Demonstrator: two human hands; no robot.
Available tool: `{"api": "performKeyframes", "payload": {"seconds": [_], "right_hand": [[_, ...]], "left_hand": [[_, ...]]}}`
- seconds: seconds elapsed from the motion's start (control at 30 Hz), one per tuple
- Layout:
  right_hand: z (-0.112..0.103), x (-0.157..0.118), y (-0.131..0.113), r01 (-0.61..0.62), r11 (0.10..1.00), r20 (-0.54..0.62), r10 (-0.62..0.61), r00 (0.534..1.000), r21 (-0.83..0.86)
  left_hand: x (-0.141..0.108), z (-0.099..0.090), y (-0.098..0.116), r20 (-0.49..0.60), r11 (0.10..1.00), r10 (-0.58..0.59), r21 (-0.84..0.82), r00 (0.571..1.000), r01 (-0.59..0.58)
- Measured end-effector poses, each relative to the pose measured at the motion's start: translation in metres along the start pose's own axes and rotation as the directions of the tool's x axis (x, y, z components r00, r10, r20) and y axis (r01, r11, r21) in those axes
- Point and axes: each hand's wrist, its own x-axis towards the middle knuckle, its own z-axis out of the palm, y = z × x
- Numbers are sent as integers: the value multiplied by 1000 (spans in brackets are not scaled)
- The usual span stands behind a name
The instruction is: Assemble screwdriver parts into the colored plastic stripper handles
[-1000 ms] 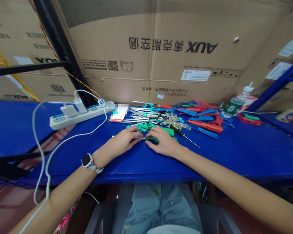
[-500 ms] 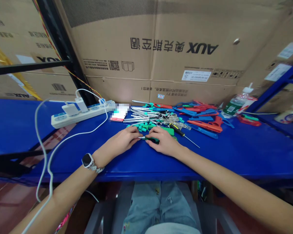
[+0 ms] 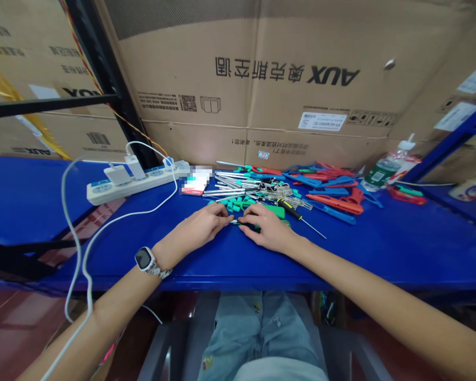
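Just in front of a pile of parts, my left hand (image 3: pixel 209 223) pinches the end of a small silvery piece (image 3: pixel 234 221) low over the blue table (image 3: pixel 206 264). My right hand (image 3: pixel 266 226) is closed round a dark green object (image 3: pixel 254 228) that meets this piece; the palm and fingers hide most of it. Behind my fingers lie small green parts (image 3: pixel 232 204) and a bright green block (image 3: pixel 275 211). A yellow and black screwdriver (image 3: pixel 289 209) rests beyond my right hand, its shaft pointing right and towards me.
Metal rods (image 3: pixel 232 185), red cutters (image 3: pixel 335 203) and blue ones (image 3: pixel 337 214) are heaped at the back. A power strip (image 3: pixel 146 182) with white cables is at left. A bottle (image 3: pixel 383 172) stands at right. Cardboard (image 3: pixel 182 58) rises behind.
The view has shifted slightly. My fingers have closed further over the dark green object, so less of it shows. Both hands stay together at the same spot.
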Motion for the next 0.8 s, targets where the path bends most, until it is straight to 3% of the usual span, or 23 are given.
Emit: {"api": "performKeyframes", "payload": {"seconds": [0.17, 0.33, 0.47, 0.8], "right_hand": [[-5, 7, -4, -132, 985, 29, 129, 991, 113], [-15, 23, -5, -287, 946, 160, 264, 951, 151], [-20, 29, -4, -271, 952, 214, 237, 948, 143], [-11, 18, -2, -162, 980, 104, 150, 983, 119]], "left_hand": [[2, -1, 3, 28, 999, -13, 44, 1000, 12], [1, 2, 4, -15, 1000, -9, 0, 1000, 9], [-1, 5, 3, -31, 998, 2, 61, 1000, 0], [-2, 10, -3, -53, 994, 43, 103, 998, -37]]}}
